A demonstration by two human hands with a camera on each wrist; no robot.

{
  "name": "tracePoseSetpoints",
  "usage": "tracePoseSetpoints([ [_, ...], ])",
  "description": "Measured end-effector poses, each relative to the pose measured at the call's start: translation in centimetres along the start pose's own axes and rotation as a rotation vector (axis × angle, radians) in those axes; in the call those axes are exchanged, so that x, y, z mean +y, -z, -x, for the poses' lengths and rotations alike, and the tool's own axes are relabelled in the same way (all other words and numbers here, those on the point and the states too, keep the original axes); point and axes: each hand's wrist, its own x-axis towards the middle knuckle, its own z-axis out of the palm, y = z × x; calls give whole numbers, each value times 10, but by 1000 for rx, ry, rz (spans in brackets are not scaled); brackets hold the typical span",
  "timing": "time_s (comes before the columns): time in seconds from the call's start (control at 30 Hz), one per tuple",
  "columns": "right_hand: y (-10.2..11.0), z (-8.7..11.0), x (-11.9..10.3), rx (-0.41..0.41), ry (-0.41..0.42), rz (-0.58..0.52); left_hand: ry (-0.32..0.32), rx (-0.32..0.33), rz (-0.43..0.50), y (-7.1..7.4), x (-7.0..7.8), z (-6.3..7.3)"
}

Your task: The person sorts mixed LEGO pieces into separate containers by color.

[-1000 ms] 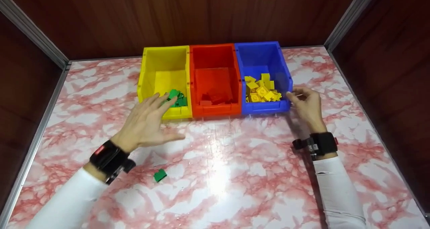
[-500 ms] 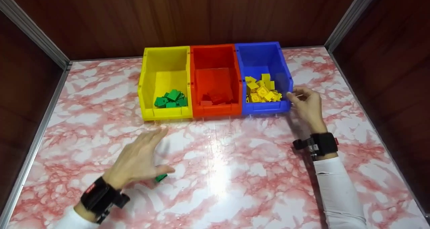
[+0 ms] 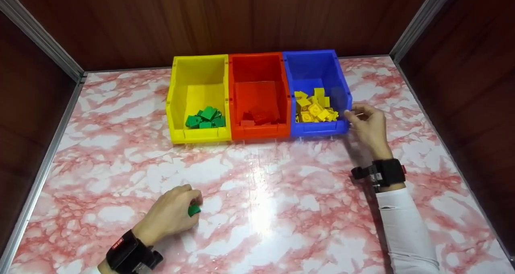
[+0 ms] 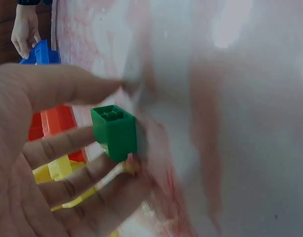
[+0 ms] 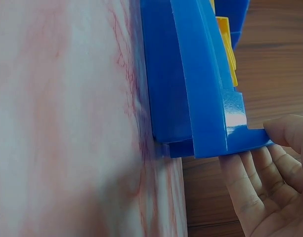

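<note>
My left hand (image 3: 171, 211) is low over the table at the front left, its fingers curled round a green toy brick (image 3: 194, 210). In the left wrist view the green brick (image 4: 116, 132) sits between thumb and fingers, its hollow end showing; whether the thumb touches it is hard to tell. My right hand (image 3: 368, 125) pinches the front right edge of the blue bin (image 3: 320, 128). In the right wrist view the thumb lies on top of the bin's corner (image 5: 257, 138), with the fingers beneath.
The yellow bin (image 3: 201, 135) holds several green bricks (image 3: 207, 119). Beside it, the red bin (image 3: 260, 134) has several red bricks (image 3: 259, 118). Several yellow bricks (image 3: 316, 111) lie in the blue bin. Brown panels stand around the marbled table (image 3: 297, 209).
My left hand has come back from the yellow bin toward the front of the table, and its spread fingers have curled round the green brick. The right hand has stayed at the blue bin.
</note>
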Motion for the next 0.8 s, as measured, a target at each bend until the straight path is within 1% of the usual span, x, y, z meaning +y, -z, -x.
tracePoseSetpoints([
  [0.07, 1, -1, 0, -1, 20, 0, -26, -8, 48, 0, 0, -2],
  [0.17, 1, -1, -1, -8, 19, -8, -49, -30, 85, 1, 0, -5],
  [0.3, 1, 0, -1, -12, -13, -16, -46, -67, 98, 6, 1, -10],
  [0.37, 1, -1, -1, -15, -26, -24, -37, -80, 111, 9, 2, -15],
  [0.47, 1, 0, -1, -19, -36, -41, -17, -82, 128, 17, 4, -24],
  [0.53, 1, 0, -1, -26, -50, -57, 9, -82, 145, 23, 4, -31],
  [0.7, 1, 0, 0, -37, -54, -48, 59, -60, 157, 39, 3, -52],
  [0.8, 1, 0, 0, -27, -37, -25, 56, -29, 162, 51, 0, -67],
])
